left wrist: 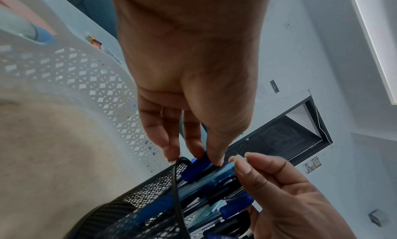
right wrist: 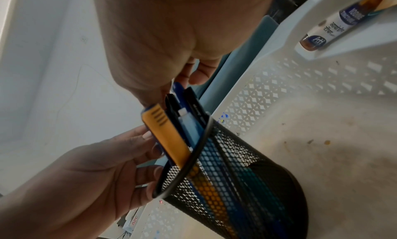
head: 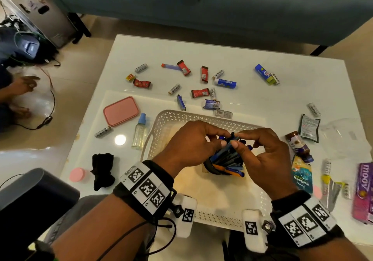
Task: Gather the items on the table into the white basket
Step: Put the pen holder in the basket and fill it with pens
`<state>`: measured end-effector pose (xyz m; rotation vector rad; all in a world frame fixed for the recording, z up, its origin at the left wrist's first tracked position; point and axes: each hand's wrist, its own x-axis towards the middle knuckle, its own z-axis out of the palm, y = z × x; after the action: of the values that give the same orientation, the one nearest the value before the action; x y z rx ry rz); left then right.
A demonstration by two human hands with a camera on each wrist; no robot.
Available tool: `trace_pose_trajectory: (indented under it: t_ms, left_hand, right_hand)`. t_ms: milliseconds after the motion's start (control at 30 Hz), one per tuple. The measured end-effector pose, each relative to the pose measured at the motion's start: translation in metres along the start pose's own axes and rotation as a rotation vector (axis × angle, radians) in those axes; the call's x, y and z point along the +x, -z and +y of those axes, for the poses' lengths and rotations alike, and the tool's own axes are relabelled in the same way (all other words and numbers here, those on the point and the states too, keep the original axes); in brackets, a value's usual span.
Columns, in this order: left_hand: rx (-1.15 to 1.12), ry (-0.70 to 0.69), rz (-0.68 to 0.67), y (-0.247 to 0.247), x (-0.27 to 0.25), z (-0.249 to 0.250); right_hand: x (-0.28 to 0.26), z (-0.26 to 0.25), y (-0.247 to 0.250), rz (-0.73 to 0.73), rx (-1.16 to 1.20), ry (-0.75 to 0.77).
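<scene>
Both of our hands sat nearest the head camera, meeting over the white basket [head: 161,119]. Our left hand [head: 189,145] pinched the tops of the pens [head: 228,153] between thumb and forefinger; our right hand [head: 264,155] did likewise from the other side, fingers curled onto the same bundle.

Item: black mesh pen holder [right wrist: 232,183], standing inside the basket on its floor. Long axis tilted, with the open mouth leaning toward our left hand and the base resting on the basket floor. In the head view most of the holder was hidden beneath our hands.

Item: pens, blue and black, plus an orange-backed piece [right wrist: 165,132], long axes running with the holder, upper ends projecting from its mouth. We could not count them; the lower ends blurred behind the mesh.

Items outside the basket, on the white table [head: 292,75]: a pink lidded box [head: 120,111] and a clear bottle with a blue cap [head: 139,131] to the left; a black cloth [head: 103,171] and a pink round lid [head: 76,175] nearer us; scattered batteries, red wrappers and blue tubes beyond the far rim; a brown bottle [head: 298,145], a dark sachet [head: 308,128] and a pink carton [head: 363,192], cut off by the frame edge, to the right. Small labels were unreadable to us.
</scene>
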<state>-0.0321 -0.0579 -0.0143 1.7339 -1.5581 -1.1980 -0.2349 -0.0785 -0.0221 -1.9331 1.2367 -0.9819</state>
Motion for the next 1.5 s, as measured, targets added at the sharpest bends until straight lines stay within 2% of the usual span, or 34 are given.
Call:
trace_pose_trajectory:
  t_ms: [133, 300, 367, 467, 567, 667, 833, 1000, 1133, 1200, 1300, 1400, 1500]
  left_hand:
    - [0.026, -0.054, -0.024, -0.002, 0.001, 0.001]
    - [0.025, 0.012, 0.098, 0.001, 0.002, -0.002]
    - [0.116, 0.077, 0.12, 0.002, 0.005, -0.006]
    - [0.251, 0.194, -0.001, 0.0, 0.005, -0.011]
    - [0.256, 0.2, -0.085, -0.004, 0.001, -0.009]
    - [0.253, 0.15, -0.064, -0.005, 0.002, -0.005]
    - [0.127, 0.133, -0.047, -0.008, 0.0, 0.0]
    - [0.059, 0.179, -0.079, -0.01, 0.0, 0.001]
    - [0.084, 0.16, -0.078, -0.008, 0.0, 0.001]
    - [0.089, 0.173, -0.075, -0.007, 0.001, -0.002]
    - [0.086, 0.211, -0.103, -0.007, 0.001, -0.005]
    - [0.049, 0.222, -0.159, -0.008, 0.0, -0.004]
    - [0.04, 0.192, -0.194, -0.009, -0.001, -0.003]
  right_hand:
    - [0.001, 0.005, -0.002, -0.057, -0.004, 0.025]
    - [0.003, 0.001, 0.003, -0.087, -0.039, -0.045]
    - [0.005, 0.002, 0.005, -0.114, -0.077, -0.123]
    - [0.005, 0.009, 0.006, -0.285, -0.233, -0.318]
    - [0.003, 0.013, 0.001, -0.425, -0.241, -0.357]
    - [0.005, 0.011, 0.003, -0.364, -0.25, -0.292]
    - [0.012, 0.005, 0.012, -0.165, -0.137, -0.269]
    - [0.013, 0.014, 0.015, -0.159, -0.118, -0.342]
    - [0.014, 0.016, 0.018, -0.151, -0.076, -0.38]
    - [0.016, 0.017, 0.02, -0.181, -0.107, -0.394]
    - [0.016, 0.021, 0.023, -0.344, -0.193, -0.464]
    - [0.015, 0.019, 0.024, -0.426, -0.096, -0.574]
    - [0.015, 0.008, 0.024, -0.47, 0.016, -0.601]
